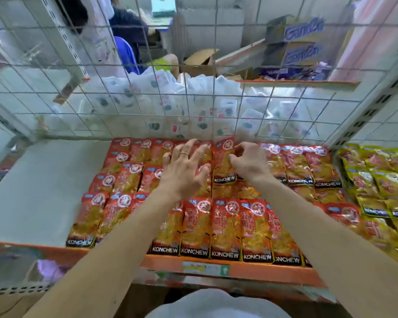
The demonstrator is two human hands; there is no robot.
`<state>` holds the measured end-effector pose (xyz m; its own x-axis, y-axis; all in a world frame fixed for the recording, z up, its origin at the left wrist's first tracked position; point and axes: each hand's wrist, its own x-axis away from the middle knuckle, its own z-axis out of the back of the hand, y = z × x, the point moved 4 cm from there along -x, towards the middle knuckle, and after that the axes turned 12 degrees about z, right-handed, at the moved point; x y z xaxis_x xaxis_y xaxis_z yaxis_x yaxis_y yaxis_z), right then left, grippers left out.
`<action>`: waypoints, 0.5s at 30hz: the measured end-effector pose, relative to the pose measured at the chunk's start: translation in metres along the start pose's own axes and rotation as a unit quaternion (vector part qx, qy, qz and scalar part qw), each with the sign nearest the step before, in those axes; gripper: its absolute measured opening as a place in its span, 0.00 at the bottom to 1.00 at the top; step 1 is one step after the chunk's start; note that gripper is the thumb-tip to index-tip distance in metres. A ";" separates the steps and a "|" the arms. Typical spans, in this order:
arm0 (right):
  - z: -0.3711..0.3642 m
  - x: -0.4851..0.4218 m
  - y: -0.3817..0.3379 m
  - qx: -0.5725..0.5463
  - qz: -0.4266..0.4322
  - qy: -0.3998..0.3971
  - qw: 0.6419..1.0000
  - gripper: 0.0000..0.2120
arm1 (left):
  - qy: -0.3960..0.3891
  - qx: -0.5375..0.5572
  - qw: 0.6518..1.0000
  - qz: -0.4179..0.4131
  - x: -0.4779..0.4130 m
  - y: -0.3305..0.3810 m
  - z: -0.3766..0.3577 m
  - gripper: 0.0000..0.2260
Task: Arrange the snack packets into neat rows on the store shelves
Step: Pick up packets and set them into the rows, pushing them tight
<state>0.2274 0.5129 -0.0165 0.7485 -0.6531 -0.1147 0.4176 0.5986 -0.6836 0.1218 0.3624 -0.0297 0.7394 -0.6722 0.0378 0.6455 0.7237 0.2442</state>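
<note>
Two hands: left hand [184,167], fingers splayed flat; right hand [249,162], fingers pinching a red packet [221,167], which tugging could skew.

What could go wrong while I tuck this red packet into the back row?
The right hand pinches the red packet by its edge, so it might slip crooked. The left hand presses on overlapping packets and could shove that row askew. Forearms cross the front row at the shelf lip and may nudge packets off.

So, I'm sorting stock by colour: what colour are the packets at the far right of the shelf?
The packets are yellow, seen in the head view.
</note>
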 end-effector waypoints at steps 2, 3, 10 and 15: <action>-0.004 0.002 0.001 0.037 -0.009 0.022 0.999 0.10 | -0.007 -0.008 1.000 -0.013 -0.007 -0.005 0.000 0.27; -0.006 0.004 0.002 0.059 -0.004 0.036 0.998 0.11 | -0.010 -0.013 1.000 -0.021 -0.009 -0.008 0.000 0.27; -0.016 0.029 -0.006 0.197 0.152 0.007 0.969 0.22 | -0.046 -0.044 0.996 -0.062 -0.015 -0.023 -0.005 0.25; -0.037 0.038 0.002 0.241 0.106 -0.144 0.954 0.30 | -0.094 -0.048 0.993 -0.058 -0.014 -0.028 -0.015 0.26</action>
<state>0.2374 0.4720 -0.0488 0.9239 -0.3808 0.0370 0.3775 0.8920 -0.2484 0.0961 0.3537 -0.0521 0.6165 -0.7624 0.1967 0.7457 0.6456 0.1649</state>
